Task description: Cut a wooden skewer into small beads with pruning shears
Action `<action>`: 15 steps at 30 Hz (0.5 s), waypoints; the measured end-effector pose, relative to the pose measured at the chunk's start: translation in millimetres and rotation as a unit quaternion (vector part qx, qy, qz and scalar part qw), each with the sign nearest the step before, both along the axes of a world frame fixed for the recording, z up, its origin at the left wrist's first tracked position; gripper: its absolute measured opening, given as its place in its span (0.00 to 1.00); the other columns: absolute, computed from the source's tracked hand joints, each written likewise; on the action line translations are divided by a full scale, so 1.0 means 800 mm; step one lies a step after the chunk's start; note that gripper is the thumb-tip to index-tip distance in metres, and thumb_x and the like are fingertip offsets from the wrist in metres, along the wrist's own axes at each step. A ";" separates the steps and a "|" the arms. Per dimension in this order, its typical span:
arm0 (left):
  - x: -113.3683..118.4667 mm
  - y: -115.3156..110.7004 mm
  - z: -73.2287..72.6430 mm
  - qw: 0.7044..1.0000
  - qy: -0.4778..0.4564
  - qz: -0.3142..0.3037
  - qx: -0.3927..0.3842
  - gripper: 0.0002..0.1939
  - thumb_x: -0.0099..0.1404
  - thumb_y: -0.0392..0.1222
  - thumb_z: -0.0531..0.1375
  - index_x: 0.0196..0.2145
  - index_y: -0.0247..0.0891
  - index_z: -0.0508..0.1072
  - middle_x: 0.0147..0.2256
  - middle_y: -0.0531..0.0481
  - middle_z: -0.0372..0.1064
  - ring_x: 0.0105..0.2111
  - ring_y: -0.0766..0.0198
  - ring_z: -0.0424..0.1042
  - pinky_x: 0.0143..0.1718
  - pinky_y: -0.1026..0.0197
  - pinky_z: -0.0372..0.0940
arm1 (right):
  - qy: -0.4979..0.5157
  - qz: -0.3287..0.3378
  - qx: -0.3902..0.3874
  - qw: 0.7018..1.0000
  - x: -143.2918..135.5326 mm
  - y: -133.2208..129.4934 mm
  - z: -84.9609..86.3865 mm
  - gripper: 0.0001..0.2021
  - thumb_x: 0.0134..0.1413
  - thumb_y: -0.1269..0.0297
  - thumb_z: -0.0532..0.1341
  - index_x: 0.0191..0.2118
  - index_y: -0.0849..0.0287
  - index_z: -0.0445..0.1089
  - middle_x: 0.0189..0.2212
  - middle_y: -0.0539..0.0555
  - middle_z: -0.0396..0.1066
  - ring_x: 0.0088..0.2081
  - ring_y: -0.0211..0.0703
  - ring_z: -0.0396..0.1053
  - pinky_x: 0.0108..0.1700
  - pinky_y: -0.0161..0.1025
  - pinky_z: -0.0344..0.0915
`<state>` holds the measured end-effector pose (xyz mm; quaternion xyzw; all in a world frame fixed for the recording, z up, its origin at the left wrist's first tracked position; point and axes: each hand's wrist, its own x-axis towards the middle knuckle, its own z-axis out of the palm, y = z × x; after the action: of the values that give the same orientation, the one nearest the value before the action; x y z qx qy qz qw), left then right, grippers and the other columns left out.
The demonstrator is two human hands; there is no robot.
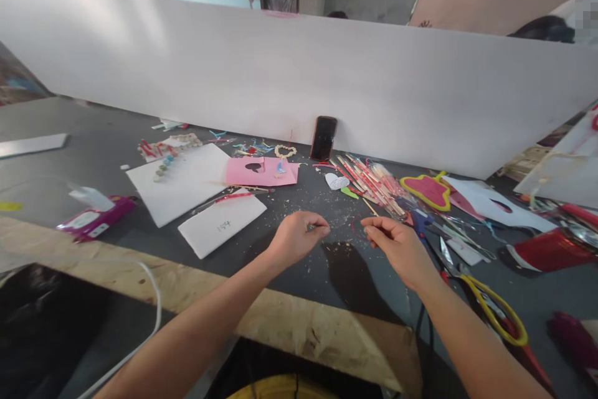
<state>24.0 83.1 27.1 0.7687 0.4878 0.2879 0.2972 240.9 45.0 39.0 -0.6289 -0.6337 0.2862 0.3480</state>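
My left hand (299, 237) hovers over the middle of the dark table (284, 271), its thumb and fingers pinched; anything between the tips is too small to make out. To its right, my right hand (397, 246) has thumb and index finger together, with a thin red loop (354, 225) at the fingertips. The hands are apart. Small crumbs are scattered on the table beneath them. Beyond the hands lie a white heart-shaped paper (336, 182), a green leaf shape (349, 192) and a bundle of red and white sticks (371, 182).
A phone (324, 138) leans against the white partition (224, 75). Pink paper (289, 173) and white sheets (187, 184) lie left. At right are a blue glue gun (420, 221), yellow-handled scissors (499, 312) and a red can (551, 249). A purple tissue pack (100, 218) lies far left.
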 end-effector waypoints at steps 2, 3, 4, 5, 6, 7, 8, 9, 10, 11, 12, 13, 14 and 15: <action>0.005 0.003 0.001 0.997 0.056 -0.013 0.044 0.10 0.60 0.42 0.54 0.32 0.43 0.75 0.35 0.53 0.74 0.36 0.62 0.70 0.38 0.63 0.62 | -0.044 0.002 -0.003 0.999 0.005 -0.001 -0.002 0.14 0.54 0.56 0.53 0.38 0.59 0.70 0.25 0.51 0.69 0.26 0.38 0.66 0.29 0.35 0.63; 0.008 0.005 0.001 0.995 0.080 -0.021 0.059 0.09 0.59 0.41 0.55 0.32 0.43 0.75 0.35 0.53 0.74 0.38 0.61 0.69 0.39 0.62 0.62 | -0.069 0.007 -0.005 0.998 0.007 -0.001 -0.004 0.13 0.54 0.56 0.54 0.36 0.58 0.70 0.25 0.51 0.70 0.26 0.39 0.67 0.30 0.36 0.63; 0.011 0.006 0.000 0.992 0.099 -0.030 0.069 0.08 0.59 0.40 0.55 0.32 0.43 0.75 0.34 0.53 0.74 0.39 0.60 0.69 0.41 0.61 0.61 | -0.095 0.015 -0.008 0.995 0.008 -0.001 -0.008 0.11 0.53 0.58 0.54 0.34 0.57 0.71 0.25 0.50 0.71 0.27 0.40 0.68 0.31 0.36 0.63; 0.015 0.007 -0.001 0.990 0.111 -0.037 0.074 0.07 0.58 0.40 0.56 0.31 0.43 0.75 0.34 0.53 0.74 0.40 0.59 0.68 0.42 0.60 0.61 | -0.120 0.027 -0.010 0.992 0.008 0.000 -0.013 0.09 0.52 0.60 0.55 0.33 0.56 0.71 0.26 0.50 0.72 0.29 0.41 0.69 0.33 0.37 0.63; 0.018 0.008 -0.002 0.989 0.118 -0.042 0.077 0.07 0.58 0.40 0.56 0.30 0.43 0.75 0.33 0.53 0.74 0.40 0.59 0.68 0.43 0.59 0.60 | -0.145 0.039 -0.011 0.989 0.008 0.000 -0.019 0.08 0.51 0.62 0.56 0.32 0.55 0.71 0.28 0.50 0.73 0.31 0.42 0.70 0.35 0.37 0.62; 0.021 0.009 -0.003 0.988 0.124 -0.044 0.079 0.07 0.58 0.40 0.56 0.30 0.43 0.75 0.33 0.53 0.74 0.40 0.59 0.68 0.43 0.58 0.60 | -0.168 0.051 -0.012 0.984 0.007 0.002 -0.025 0.07 0.51 0.64 0.56 0.32 0.55 0.72 0.29 0.51 0.74 0.33 0.43 0.70 0.37 0.37 0.62; 0.023 0.010 -0.004 0.987 0.131 -0.045 0.082 0.07 0.58 0.40 0.56 0.30 0.43 0.75 0.33 0.52 0.74 0.40 0.58 0.68 0.44 0.57 0.60 | -0.191 0.061 -0.013 0.980 0.005 0.003 -0.030 0.07 0.51 0.66 0.56 0.32 0.55 0.72 0.31 0.52 0.75 0.34 0.43 0.71 0.37 0.37 0.62; 0.024 0.010 -0.006 0.986 0.140 -0.045 0.084 0.07 0.58 0.40 0.56 0.30 0.42 0.75 0.33 0.52 0.74 0.40 0.58 0.68 0.44 0.56 0.59 | -0.212 0.069 -0.013 0.975 0.003 0.004 -0.036 0.07 0.50 0.68 0.56 0.33 0.56 0.72 0.32 0.53 0.75 0.35 0.44 0.71 0.38 0.37 0.62; 0.024 0.011 -0.007 0.984 0.149 -0.044 0.087 0.08 0.59 0.40 0.55 0.30 0.42 0.75 0.33 0.51 0.74 0.40 0.57 0.67 0.44 0.55 0.59 | -0.233 0.074 -0.014 0.970 0.001 0.004 -0.040 0.07 0.50 0.69 0.57 0.34 0.57 0.72 0.33 0.54 0.74 0.35 0.44 0.71 0.37 0.37 0.62; 0.024 0.012 -0.009 0.983 0.157 -0.043 0.089 0.08 0.59 0.40 0.55 0.31 0.43 0.75 0.33 0.51 0.74 0.41 0.57 0.67 0.45 0.54 0.59 | -0.252 0.079 -0.014 0.964 -0.001 0.005 -0.043 0.08 0.50 0.69 0.57 0.35 0.57 0.72 0.34 0.55 0.74 0.35 0.44 0.71 0.37 0.37 0.62; 0.022 0.013 -0.010 0.981 0.166 -0.042 0.090 0.09 0.59 0.39 0.54 0.32 0.43 0.75 0.34 0.50 0.74 0.42 0.56 0.67 0.45 0.53 0.59 | -0.270 0.084 -0.014 0.959 -0.003 0.005 -0.044 0.08 0.50 0.69 0.58 0.37 0.58 0.72 0.34 0.55 0.74 0.35 0.43 0.71 0.36 0.36 0.62; 0.020 0.014 -0.012 0.980 0.175 -0.042 0.090 0.10 0.60 0.38 0.54 0.33 0.43 0.75 0.36 0.50 0.74 0.43 0.56 0.66 0.45 0.53 0.58 | -0.288 0.089 -0.013 0.953 -0.005 0.004 -0.045 0.08 0.50 0.68 0.58 0.37 0.58 0.72 0.34 0.56 0.73 0.35 0.43 0.70 0.36 0.36 0.61; 0.017 0.015 -0.013 0.978 0.183 -0.042 0.090 0.12 0.60 0.37 0.53 0.35 0.44 0.75 0.37 0.49 0.74 0.44 0.55 0.66 0.45 0.52 0.58 | -0.305 0.093 -0.011 0.948 -0.006 0.004 -0.044 0.08 0.51 0.68 0.58 0.37 0.58 0.72 0.34 0.56 0.72 0.35 0.43 0.70 0.36 0.36 0.61; 0.015 0.016 -0.015 0.977 0.190 -0.043 0.089 0.13 0.60 0.35 0.52 0.37 0.44 0.75 0.38 0.49 0.74 0.44 0.55 0.66 0.46 0.51 0.58 | -0.321 0.096 -0.009 0.942 -0.008 0.003 -0.043 0.08 0.53 0.68 0.57 0.37 0.58 0.72 0.34 0.56 0.72 0.35 0.43 0.70 0.36 0.36 0.61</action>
<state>36.3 95.9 15.2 0.8530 0.4741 0.1663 0.1415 234.3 47.7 4.5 -0.6263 -0.7667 0.1073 0.0916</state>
